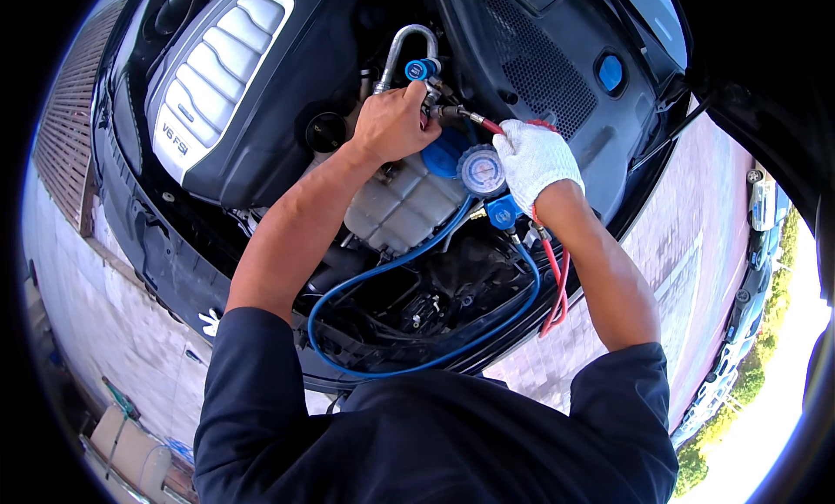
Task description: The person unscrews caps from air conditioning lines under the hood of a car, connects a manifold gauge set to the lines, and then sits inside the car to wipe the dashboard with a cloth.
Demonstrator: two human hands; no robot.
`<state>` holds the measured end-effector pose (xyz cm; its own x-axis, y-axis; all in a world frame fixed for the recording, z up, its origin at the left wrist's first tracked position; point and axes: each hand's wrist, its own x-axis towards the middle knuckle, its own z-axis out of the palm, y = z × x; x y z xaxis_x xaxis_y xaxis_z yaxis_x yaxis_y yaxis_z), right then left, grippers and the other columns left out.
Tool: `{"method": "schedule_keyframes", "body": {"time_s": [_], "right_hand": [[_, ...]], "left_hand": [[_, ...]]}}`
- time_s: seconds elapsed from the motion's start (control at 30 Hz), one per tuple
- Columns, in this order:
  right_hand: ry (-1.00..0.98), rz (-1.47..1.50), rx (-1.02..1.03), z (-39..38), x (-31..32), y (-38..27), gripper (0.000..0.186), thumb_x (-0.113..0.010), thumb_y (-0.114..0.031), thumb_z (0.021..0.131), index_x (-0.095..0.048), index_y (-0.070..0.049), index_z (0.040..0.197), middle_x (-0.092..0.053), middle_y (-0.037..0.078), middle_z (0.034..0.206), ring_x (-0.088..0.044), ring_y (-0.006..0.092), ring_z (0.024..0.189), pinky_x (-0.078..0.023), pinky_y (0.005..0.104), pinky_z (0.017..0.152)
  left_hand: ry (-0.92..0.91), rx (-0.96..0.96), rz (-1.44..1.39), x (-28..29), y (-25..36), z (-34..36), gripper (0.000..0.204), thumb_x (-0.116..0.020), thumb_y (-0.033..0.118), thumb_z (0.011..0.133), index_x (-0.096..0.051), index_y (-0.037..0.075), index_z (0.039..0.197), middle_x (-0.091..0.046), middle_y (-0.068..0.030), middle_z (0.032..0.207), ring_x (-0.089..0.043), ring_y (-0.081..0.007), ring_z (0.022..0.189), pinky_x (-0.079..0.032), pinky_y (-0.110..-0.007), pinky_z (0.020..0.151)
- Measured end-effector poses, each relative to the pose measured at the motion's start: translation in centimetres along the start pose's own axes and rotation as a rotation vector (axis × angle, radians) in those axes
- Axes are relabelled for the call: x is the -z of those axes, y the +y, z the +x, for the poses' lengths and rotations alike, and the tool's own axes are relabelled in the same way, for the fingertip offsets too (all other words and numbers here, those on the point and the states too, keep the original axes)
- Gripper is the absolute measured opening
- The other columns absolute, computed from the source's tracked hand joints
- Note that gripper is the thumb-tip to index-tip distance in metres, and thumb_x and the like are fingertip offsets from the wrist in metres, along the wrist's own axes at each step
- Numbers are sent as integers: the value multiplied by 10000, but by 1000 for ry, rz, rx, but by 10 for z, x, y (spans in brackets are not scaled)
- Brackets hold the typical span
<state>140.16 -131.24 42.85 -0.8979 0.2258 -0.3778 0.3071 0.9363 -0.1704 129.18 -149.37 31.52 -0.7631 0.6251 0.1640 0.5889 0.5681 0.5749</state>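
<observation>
My bare left hand [393, 126] is closed round a hose coupler [446, 111], its fingers partly hiding it. Just above sits a blue-knobbed coupler [422, 69] next to a bent metal pipe [416, 33]. In a white knit glove, my right hand [537, 159] grips the red hose [490, 125] close behind its metal end. Beside the glove hang a round pressure gauge [484, 171] and a blue valve knob [502, 213]. A blue hose [352, 369] loops from there toward my body. Beneath the hands is a translucent reservoir [396, 208] with a blue cap [446, 152].
A dark engine cover [287, 95] with a silver panel fills the bay's left. Black trim with mesh [539, 60] and a blue filler cap [611, 71] lie at right. A prop rod [671, 135] slants beyond. Parked cars [752, 278] stand outside at far right.
</observation>
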Motion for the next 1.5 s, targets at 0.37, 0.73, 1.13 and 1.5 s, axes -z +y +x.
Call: {"method": "schedule_keyframes", "body": {"time_s": [0.37, 0.73, 1.13, 1.5], "right_hand": [[54, -95, 47, 16, 10, -3, 304, -516, -298, 1010, -682, -55, 1085, -702, 204, 999, -669, 403, 938, -531, 480, 857], [24, -138, 25, 12, 8, -9, 310, -484, -279, 1027, -689, -53, 1080, -707, 214, 982, -683, 402, 928, -541, 476, 861], [55, -154, 96, 27, 23, -16, 233, -586, -154, 918, -760, -27, 1007, -721, 245, 919, -724, 392, 876, -583, 444, 788], [-53, -169, -3, 2, 2, -16, 309, -492, -273, 1019, -697, -42, 1019, -705, 228, 961, -687, 395, 929, -541, 470, 853]], "left_hand": [[-4, 167, -90, -10, 0, 3, 353, -746, 221, 752, -561, 10, 967, -673, -149, 708, -689, -360, 681, -553, -427, 661], [4, 151, -81, -11, -2, 2, 367, -742, 251, 769, -558, -3, 960, -678, -171, 716, -692, -381, 696, -557, -445, 673], [86, 211, -134, -20, -1, -1, 354, -733, 260, 789, -559, 18, 981, -692, -161, 738, -700, -380, 728, -559, -452, 693], [-117, 105, -44, -7, -5, 4, 393, -742, 289, 817, -564, 24, 1046, -693, -157, 754, -700, -383, 753, -556, -454, 715]]}}
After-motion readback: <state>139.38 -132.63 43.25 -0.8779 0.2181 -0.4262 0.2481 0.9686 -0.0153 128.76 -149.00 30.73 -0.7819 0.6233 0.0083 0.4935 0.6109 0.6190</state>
